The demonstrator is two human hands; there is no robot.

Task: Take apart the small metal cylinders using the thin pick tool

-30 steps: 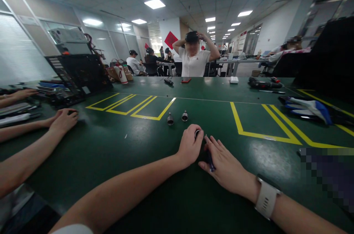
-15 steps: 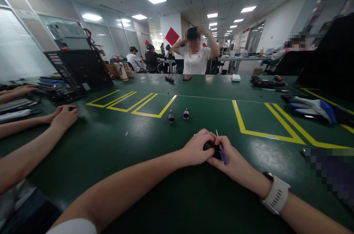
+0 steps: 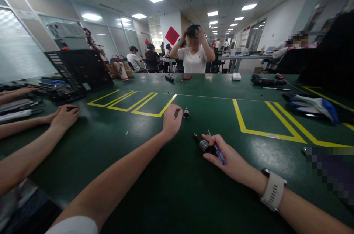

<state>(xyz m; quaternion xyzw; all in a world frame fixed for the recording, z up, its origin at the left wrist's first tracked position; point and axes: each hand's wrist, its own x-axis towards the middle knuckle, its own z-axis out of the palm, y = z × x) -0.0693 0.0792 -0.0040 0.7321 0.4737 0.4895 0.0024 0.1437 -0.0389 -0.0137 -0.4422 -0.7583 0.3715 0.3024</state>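
My right fingers (image 3: 212, 144) are curled loosely around a slim screwdriver with a translucent blue handle (image 3: 220, 154), its thin metal shaft poking up past my knuckles, while the fingertips rest against a small black-and-silver cylindrical fitting (image 3: 204, 146) lying on the dark green bench mat (image 3: 171, 189). That fitting's long axis runs up and to the left, away from my right hand (image 3: 225, 158), with a narrow black tip at the far end. A white watch band (image 3: 273, 190) sits on that wrist.

Further out, my left hand (image 3: 171, 120) hovers over the mat with fingers drawn together as if pinching; I think it covers a small part, but the palm hides whatever is under it, so I cannot tell if it grips anything. Just to its right, apart from the fingers, a short silver-and-black bit socket (image 3: 186, 113) lies free, near the corner of the yellow tape outline (image 3: 151, 105). The left hand is clearly the nearer one to that socket.

At the left edge a co-worker's forearms (image 3: 35, 123) rest flat on the mat. Beyond, a black open computer chassis (image 3: 79, 71) stands tilted, and across the bench a person in a white shirt (image 3: 193, 60) has both hands raised to the head.
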